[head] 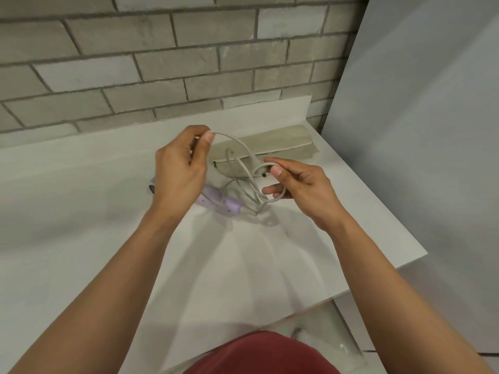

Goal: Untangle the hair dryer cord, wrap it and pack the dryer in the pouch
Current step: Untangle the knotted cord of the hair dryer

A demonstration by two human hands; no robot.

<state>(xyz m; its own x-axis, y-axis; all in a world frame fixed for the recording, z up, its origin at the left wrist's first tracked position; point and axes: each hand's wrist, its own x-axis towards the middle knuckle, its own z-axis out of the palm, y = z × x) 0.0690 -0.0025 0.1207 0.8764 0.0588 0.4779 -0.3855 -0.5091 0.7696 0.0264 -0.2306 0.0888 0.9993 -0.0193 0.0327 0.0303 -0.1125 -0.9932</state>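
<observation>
A lilac hair dryer [219, 203] lies on the white counter [81, 201], partly hidden under my left hand. Its pale grey cord [241, 143] rises from the handle in tangled loops. My left hand [181, 171] pinches the top of a high loop between thumb and fingers. My right hand [298, 190] holds a lower loop near the plug [262, 173], which hangs between the two hands. A beige fabric pouch [280, 144] lies flat on the counter just behind the cord, near the brick wall.
A grey brick wall [162, 63] backs the counter. A plain panel [418, 130] stands at the right. The counter's right edge [391, 220] drops off beside my right forearm. My red garment [259, 354] shows at the bottom.
</observation>
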